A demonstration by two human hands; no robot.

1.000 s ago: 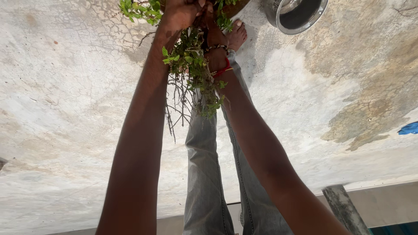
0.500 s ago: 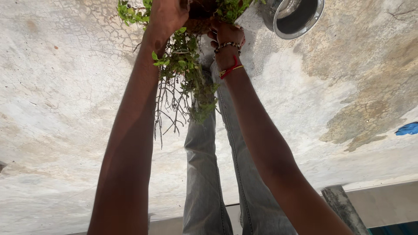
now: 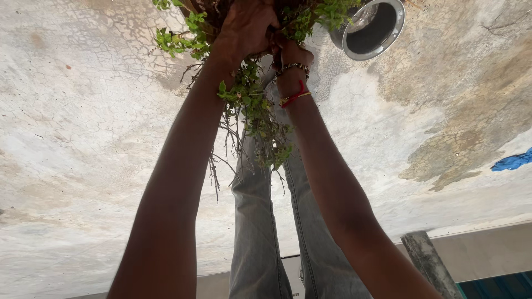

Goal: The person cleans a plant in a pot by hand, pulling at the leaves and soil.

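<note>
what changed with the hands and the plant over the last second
The left hand shifted right and now grips the leafy plant close against the right hand, which rose from the foot area into the foliage. The steel pot shows a little lower in view. The blue cloth and cracked floor look unchanged.

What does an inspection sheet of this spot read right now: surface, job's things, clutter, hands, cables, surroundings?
Surface: cracked, stained concrete floor, pale with brown patches.
Job's things: leafy plant with bare twigs hanging down between the arms; its top runs out of frame.
Clutter: steel pot beside the plant; blue cloth at the edge.
Hands: left hand closed on the plant's upper part; right hand, wearing bracelets, also at the plant, grip hidden by leaves.
Cables: nothing seen.
Surroundings: grey jeans below the arms; grey post by a ledge.
</note>
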